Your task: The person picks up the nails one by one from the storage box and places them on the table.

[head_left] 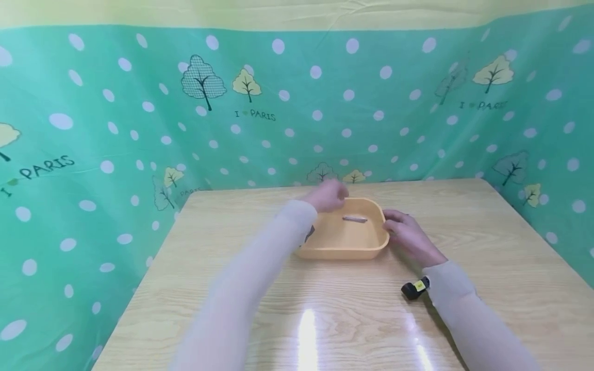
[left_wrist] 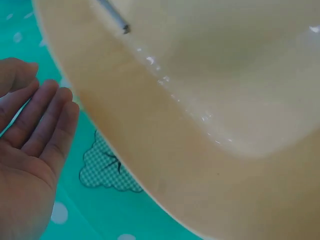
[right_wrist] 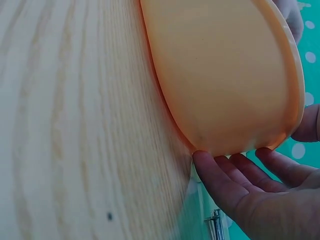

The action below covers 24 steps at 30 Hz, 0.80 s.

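Note:
A shallow orange-beige plastic basin (head_left: 341,253) stands on the table with its opening upward. Several thin metallic rods (head_left: 355,219) lie together inside, near its far wall; the left wrist view catches one grey rod end (left_wrist: 118,19). My right hand (head_left: 408,233) grips the basin's right side, fingers against the outer wall and thumb at the rim. My left hand (head_left: 327,195), blurred in the head view, hovers at the basin's far left edge. In the left wrist view its fingers (left_wrist: 37,122) are loosely extended beside the rim, with nothing visible in them.
The wood-grain table (head_left: 209,288) extends around the basin. A green dotted curtain (head_left: 297,103) hangs behind and at both sides. Near my right fingers, the right wrist view shows a clear item with metal pieces (right_wrist: 216,225), partly hidden. A black wrist camera (head_left: 414,288) sits at the right cuff.

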Motion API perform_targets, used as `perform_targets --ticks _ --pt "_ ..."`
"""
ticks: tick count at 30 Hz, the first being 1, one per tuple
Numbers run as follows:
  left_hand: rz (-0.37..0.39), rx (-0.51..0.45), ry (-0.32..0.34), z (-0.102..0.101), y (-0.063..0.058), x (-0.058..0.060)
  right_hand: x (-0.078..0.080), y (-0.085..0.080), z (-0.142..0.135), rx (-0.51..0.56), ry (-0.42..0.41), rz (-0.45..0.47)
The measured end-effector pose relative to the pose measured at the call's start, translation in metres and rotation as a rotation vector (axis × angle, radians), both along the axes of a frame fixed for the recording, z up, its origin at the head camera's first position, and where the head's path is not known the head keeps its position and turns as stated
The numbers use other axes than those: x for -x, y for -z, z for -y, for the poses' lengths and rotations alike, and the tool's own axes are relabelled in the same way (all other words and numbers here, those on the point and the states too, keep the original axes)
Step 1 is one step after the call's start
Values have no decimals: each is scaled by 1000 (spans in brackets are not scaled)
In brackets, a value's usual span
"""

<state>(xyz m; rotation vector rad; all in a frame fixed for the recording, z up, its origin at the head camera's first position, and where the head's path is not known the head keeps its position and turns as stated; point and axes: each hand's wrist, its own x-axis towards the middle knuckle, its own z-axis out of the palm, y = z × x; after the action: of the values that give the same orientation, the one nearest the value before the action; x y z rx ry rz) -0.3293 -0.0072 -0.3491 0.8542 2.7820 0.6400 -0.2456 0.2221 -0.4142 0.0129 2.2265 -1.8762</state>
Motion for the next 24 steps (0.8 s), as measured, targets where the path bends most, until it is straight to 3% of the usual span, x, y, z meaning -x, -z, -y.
perform_targets --ticks 5,9,12,16,18,22,24 --pt "-14 52 26 -14 12 0 -1 1 -1 -13 -7 -2" --pt "37 41 17 -19 21 -4 -1 1 0 -22 -30 -16" --pt "120 12 -19 -21 25 -12 -1 2 1 -22 -36 -13" --pt "105 73 -21 -24 29 -20 -1 3 1 -19 -41 -7" --pt "45 129 14 -26 32 -21 -1 3 1 -19 -42 -11" --pt "204 20 -103 -30 43 -20 -1 2 0 -22 -50 -22" --pt "245 -24 -148 -32 49 -19 -1 2 -1 -28 -54 -25"
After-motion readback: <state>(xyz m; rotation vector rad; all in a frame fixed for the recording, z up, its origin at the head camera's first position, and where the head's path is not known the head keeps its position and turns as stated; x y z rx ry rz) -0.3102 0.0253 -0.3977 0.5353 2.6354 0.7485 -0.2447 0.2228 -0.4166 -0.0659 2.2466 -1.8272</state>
